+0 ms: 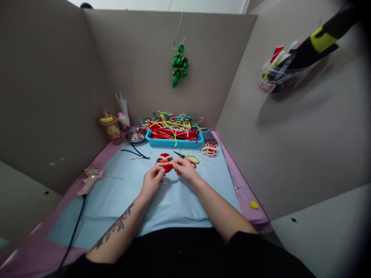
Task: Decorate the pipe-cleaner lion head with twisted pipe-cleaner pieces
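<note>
A round red fuzzy-stem face [164, 167] with cream trim, blue eyes and an orange nose is held a little above the blue cloth. My left hand [153, 179] pinches its lower left side with thumb and finger. On the right edge, my right hand [185, 170] is closed in a pinch, its fingertips covering part of the rim. Just behind that hand lie scissors [191, 157] with yellow and red handles, blades pointing left. A similar cream and red face [210, 150] rests farther right.
A blue tray [174, 143] heaped with coloured fuzzy stems stands at the back, beside a metal bowl [127, 136] and a lidded cup [113, 131]. Loose stems [131, 151] lie left. A corded glue gun [91, 181] sits on the left edge.
</note>
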Tool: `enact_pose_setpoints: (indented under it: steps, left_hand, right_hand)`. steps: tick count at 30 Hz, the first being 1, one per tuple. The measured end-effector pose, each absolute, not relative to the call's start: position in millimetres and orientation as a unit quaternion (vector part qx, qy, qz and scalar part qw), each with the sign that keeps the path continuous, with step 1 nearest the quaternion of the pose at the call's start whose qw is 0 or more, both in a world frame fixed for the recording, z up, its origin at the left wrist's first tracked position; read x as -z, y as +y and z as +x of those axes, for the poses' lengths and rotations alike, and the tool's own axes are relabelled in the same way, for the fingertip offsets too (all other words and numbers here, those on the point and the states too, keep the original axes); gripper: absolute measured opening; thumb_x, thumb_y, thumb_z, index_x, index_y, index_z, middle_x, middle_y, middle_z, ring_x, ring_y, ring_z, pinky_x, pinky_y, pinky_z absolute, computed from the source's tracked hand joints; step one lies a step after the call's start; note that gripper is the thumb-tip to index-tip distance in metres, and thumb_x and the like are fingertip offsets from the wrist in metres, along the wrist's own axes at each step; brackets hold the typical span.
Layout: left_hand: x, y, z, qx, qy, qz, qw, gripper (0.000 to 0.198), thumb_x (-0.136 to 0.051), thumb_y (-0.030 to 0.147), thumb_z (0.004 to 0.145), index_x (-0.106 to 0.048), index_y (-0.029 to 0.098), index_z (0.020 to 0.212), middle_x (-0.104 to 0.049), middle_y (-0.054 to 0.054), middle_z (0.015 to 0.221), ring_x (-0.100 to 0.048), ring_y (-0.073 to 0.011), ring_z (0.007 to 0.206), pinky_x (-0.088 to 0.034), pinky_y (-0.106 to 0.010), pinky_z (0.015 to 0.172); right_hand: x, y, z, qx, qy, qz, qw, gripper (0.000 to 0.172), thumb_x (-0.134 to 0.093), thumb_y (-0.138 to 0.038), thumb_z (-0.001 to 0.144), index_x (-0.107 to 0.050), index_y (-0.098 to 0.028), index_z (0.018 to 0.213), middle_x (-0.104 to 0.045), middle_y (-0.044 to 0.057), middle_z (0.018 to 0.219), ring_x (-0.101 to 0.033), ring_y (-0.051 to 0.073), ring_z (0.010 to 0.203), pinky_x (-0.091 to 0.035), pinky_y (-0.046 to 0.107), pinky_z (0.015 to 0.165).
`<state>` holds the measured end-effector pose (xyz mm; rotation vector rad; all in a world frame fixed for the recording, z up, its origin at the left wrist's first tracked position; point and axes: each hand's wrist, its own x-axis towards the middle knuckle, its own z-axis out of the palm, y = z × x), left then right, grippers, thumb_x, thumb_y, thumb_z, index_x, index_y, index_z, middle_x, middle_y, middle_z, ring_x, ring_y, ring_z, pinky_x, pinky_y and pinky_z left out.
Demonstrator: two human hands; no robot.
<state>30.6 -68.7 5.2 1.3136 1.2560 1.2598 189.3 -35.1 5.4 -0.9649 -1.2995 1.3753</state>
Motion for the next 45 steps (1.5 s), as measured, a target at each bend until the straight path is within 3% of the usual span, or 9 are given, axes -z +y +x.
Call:
enact_pose_setpoints:
  steps: [6, 14, 19, 23, 28, 33, 45]
  left_hand:
    - [-3.8, -68.1, 30.0, -0.518, 0.514, 0.534, 0.427, 0.026, -0.061, 0.041, 0.076, -0.062, 0.015, 0.073, -0.054, 0.003, 0.061, -0.046, -0.0100, 0.051, -0.037, -0.021, 0.049]
    - [-4.6, -69.7, 32.5, -0.515, 0.503, 0.533, 0.445, 0.027, -0.062, 0.042, 0.075, -0.062, 0.015, 0.072, -0.056, 0.001, 0.061, -0.047, -0.0104, 0.052, -0.040, -0.021, 0.048]
    - [-8.3, -68.2, 31.6, -0.528, 0.459, 0.517, 0.492, 0.038, -0.071, 0.044, 0.067, -0.064, 0.015, 0.090, -0.066, -0.005, 0.084, -0.059, -0.0165, 0.071, -0.049, -0.025, 0.058]
    - [-9.5, -65.6, 27.7, -0.513, 0.455, 0.517, 0.513, 0.037, -0.074, 0.046, 0.063, -0.067, 0.015, 0.081, -0.066, -0.004, 0.074, -0.058, -0.0152, 0.064, -0.047, -0.026, 0.058]
    - [-9.7, -65.8, 27.4, -0.531, 0.468, 0.492, 0.506, 0.035, -0.075, 0.044, 0.064, -0.065, 0.014, 0.080, -0.065, -0.002, 0.071, -0.057, -0.0140, 0.062, -0.046, -0.025, 0.058]
    - [-11.0, -67.3, 29.6, -0.534, 0.475, 0.507, 0.481, 0.030, -0.073, 0.040, 0.065, -0.065, 0.015, 0.078, -0.063, 0.000, 0.066, -0.054, -0.0120, 0.057, -0.044, -0.024, 0.058]
    - [-13.2, -67.3, 27.5, -0.512, 0.491, 0.567, 0.419, 0.021, -0.068, 0.034, 0.070, -0.067, 0.015, 0.077, -0.068, -0.003, 0.074, -0.060, -0.0153, 0.067, -0.046, -0.026, 0.066]
  right_hand:
    - [-4.9, -36.9, 185.4, -0.541, -0.556, -0.413, 0.477, 0.029, -0.063, -0.046, 0.074, -0.060, -0.017, 0.073, -0.048, -0.006, 0.049, -0.039, 0.008, 0.040, -0.029, 0.021, 0.041]
    - [-4.6, -39.2, 181.9, -0.503, -0.550, -0.428, 0.511, 0.019, -0.060, -0.034, 0.075, -0.059, -0.017, 0.066, -0.044, -0.007, 0.042, -0.037, 0.008, 0.040, -0.027, 0.022, 0.042]
    - [-11.5, -40.9, 186.6, -0.421, -0.618, -0.423, 0.512, 0.018, -0.059, -0.032, 0.075, -0.059, -0.017, 0.065, -0.054, -0.002, 0.059, -0.047, 0.011, 0.057, -0.038, 0.024, 0.056]
    - [-10.1, -40.0, 188.6, -0.380, -0.676, -0.386, 0.500, 0.018, -0.060, -0.031, 0.077, -0.064, -0.016, 0.070, -0.059, 0.001, 0.071, -0.053, 0.015, 0.071, -0.042, 0.027, 0.068]
    - [-6.7, -41.4, 186.7, -0.456, -0.638, -0.391, 0.482, 0.022, -0.060, -0.037, 0.079, -0.065, -0.015, 0.080, -0.054, -0.001, 0.060, -0.049, 0.012, 0.058, -0.037, 0.025, 0.054]
    - [-8.6, -43.1, 184.8, -0.500, -0.607, -0.390, 0.479, 0.024, -0.064, -0.040, 0.076, -0.064, -0.016, 0.077, -0.049, -0.004, 0.052, -0.041, 0.009, 0.047, -0.030, 0.023, 0.046]
    - [-8.5, -42.6, 184.2, -0.528, -0.586, -0.385, 0.479, 0.019, -0.064, -0.035, 0.074, -0.062, -0.016, 0.072, -0.047, -0.005, 0.048, -0.039, 0.008, 0.043, -0.028, 0.022, 0.043]
